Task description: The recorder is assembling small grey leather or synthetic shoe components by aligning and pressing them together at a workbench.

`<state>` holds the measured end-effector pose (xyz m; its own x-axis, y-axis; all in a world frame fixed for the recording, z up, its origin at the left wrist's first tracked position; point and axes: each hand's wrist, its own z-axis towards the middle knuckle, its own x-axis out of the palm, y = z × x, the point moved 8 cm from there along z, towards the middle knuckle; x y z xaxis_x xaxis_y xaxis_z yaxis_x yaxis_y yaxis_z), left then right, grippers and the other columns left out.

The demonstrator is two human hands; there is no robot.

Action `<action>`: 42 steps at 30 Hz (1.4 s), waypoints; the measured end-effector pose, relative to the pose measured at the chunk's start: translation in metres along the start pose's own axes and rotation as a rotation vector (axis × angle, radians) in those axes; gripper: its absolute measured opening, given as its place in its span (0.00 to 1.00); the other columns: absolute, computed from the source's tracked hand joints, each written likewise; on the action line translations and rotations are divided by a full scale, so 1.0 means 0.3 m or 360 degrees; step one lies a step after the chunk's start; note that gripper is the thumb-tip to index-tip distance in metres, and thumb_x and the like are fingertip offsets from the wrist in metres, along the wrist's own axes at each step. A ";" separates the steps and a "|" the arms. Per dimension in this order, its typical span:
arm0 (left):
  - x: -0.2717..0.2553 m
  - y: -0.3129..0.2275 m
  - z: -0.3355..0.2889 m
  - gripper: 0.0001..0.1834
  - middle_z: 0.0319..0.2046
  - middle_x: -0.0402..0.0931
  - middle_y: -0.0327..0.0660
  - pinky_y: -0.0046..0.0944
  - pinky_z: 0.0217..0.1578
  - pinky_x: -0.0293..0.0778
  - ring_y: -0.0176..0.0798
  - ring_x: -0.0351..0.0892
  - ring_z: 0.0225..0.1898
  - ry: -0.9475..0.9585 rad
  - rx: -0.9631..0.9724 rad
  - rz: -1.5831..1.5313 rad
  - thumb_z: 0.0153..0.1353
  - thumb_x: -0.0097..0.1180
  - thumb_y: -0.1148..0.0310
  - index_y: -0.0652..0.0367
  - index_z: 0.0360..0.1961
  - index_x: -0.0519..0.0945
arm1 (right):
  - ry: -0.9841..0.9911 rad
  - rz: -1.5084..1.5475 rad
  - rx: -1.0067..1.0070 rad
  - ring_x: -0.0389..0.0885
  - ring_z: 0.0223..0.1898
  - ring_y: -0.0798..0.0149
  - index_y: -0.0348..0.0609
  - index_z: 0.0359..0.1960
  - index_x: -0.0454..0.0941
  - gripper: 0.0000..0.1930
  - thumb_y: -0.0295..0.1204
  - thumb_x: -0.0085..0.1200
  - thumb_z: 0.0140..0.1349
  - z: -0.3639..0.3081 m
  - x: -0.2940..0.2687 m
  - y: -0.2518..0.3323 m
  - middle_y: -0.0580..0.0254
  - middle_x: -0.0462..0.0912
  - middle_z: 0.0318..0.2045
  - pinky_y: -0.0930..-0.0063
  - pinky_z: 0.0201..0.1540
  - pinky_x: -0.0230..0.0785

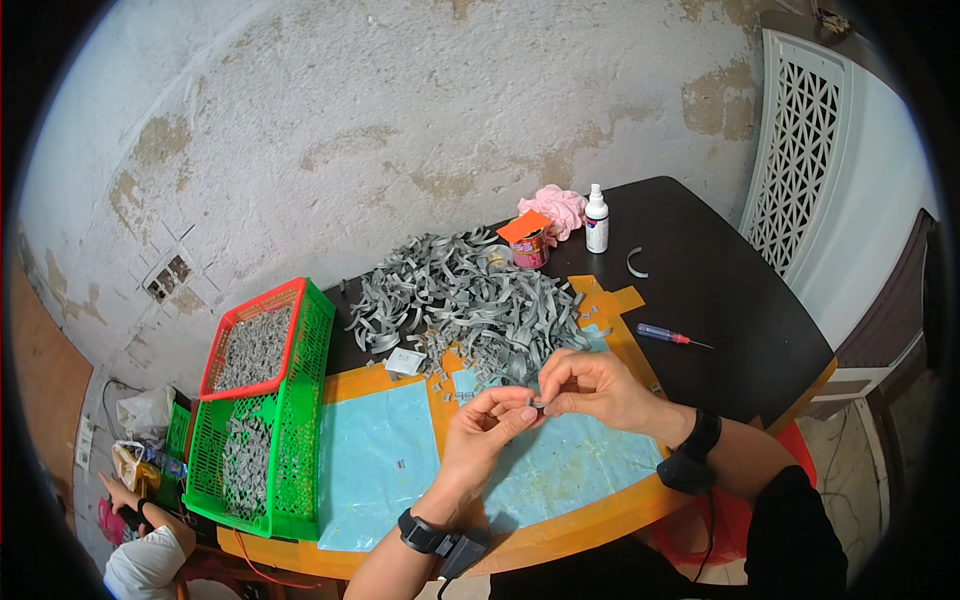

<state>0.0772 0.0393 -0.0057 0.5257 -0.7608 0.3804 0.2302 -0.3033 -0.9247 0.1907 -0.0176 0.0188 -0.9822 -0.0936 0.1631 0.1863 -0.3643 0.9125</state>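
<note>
Above the blue sheet (375,470) on the table, both hands meet at their fingertips. My left hand (485,430) pinches one side of a small grey piece (537,403), whose exact kind is too small to make out. The thumb and fingers of my right hand (598,388) close on its other side. Just beyond the hands rises a large pile of grey curved strips (455,300). Small grey bits lie along its near edge, and one small grey piece (400,463) rests alone on the sheet.
At left, a green basket (325,320) and a red basket (300,300) hold many small grey pieces. A screwdriver (665,334) and a curved strip (632,265) lie right. A white bottle (597,225), pink cloth (562,208) and tin (530,253) stand behind. Another person's hand (122,494) shows lower left.
</note>
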 end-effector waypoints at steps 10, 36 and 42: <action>-0.024 -0.005 -0.007 0.10 0.35 0.82 0.44 0.30 0.41 0.78 0.34 0.82 0.37 0.0008 0.0008 0.0134 0.56 0.61 0.80 0.65 0.40 0.80 | 0.0142 0.0089 0.0102 0.76 0.39 0.69 0.35 0.35 0.72 0.03 0.18 0.52 0.61 -0.001 0.015 -0.004 0.59 0.72 0.39 0.74 0.43 0.73; 0.047 -0.149 -0.040 0.08 0.32 0.81 0.41 0.30 0.35 0.78 0.33 0.81 0.31 0.0002 0.0669 0.1374 0.49 0.67 0.77 0.61 0.32 0.83 | 0.0063 0.0295 0.0699 0.79 0.36 0.70 0.35 0.37 0.74 0.08 0.26 0.58 0.59 -0.033 0.021 -0.075 0.62 0.79 0.33 0.78 0.43 0.72; 0.064 -0.160 -0.046 0.08 0.31 0.81 0.41 0.30 0.34 0.78 0.33 0.81 0.31 0.0031 0.0680 0.1458 0.48 0.67 0.77 0.61 0.32 0.84 | 0.0032 0.0319 0.0732 0.78 0.34 0.71 0.36 0.35 0.74 0.07 0.25 0.58 0.59 -0.036 0.021 -0.081 0.62 0.79 0.33 0.77 0.40 0.72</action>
<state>0.0650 0.0315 0.0458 0.6347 -0.6081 -0.4768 0.0206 0.6301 -0.7762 0.1803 -0.0194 -0.0063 -0.9267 -0.1397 0.3488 0.3358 0.1082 0.9357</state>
